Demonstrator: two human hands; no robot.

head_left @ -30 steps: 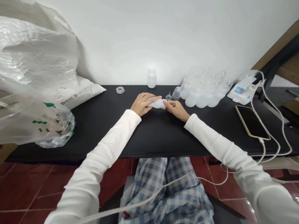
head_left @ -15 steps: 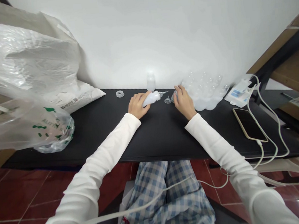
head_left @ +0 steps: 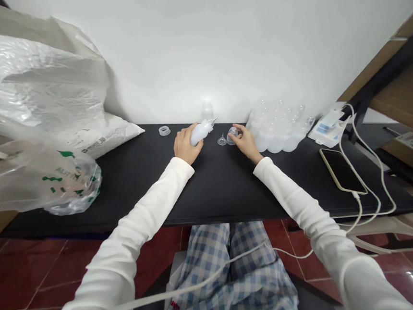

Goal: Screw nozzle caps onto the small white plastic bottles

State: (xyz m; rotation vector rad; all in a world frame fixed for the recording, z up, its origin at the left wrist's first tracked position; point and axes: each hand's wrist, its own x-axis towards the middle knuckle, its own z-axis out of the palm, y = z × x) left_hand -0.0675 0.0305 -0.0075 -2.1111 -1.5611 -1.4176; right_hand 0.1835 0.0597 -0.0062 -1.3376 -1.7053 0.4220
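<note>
White bottle (head_left: pixel 198 134) still held in left hand (head_left: pixel 185 146), right hand (head_left: pixel 247 143) now off it, pinching clear cap (head_left: pixel 230 140)

Along the middle of the frame, the table (head_left: pixel 217 192) is set against the wall (head_left: pixel 183 51). Its left end is taken up by bags (head_left: pixel 41 87). At centre, a nozzle bottle (head_left: pixel 198 134) is held in the left hand (head_left: pixel 184 146), between a ring (head_left: pixel 164 130), at left, and a nozzle piece (head_left: pixel 221 141). Just right, a cap (head_left: pixel 230 140) is held by the right hand (head_left: pixel 246 143), with bundled bottles (head_left: pixel 280 136) placed beyond; a phone (head_left: pixel 342 169) is laid farther right.
</note>
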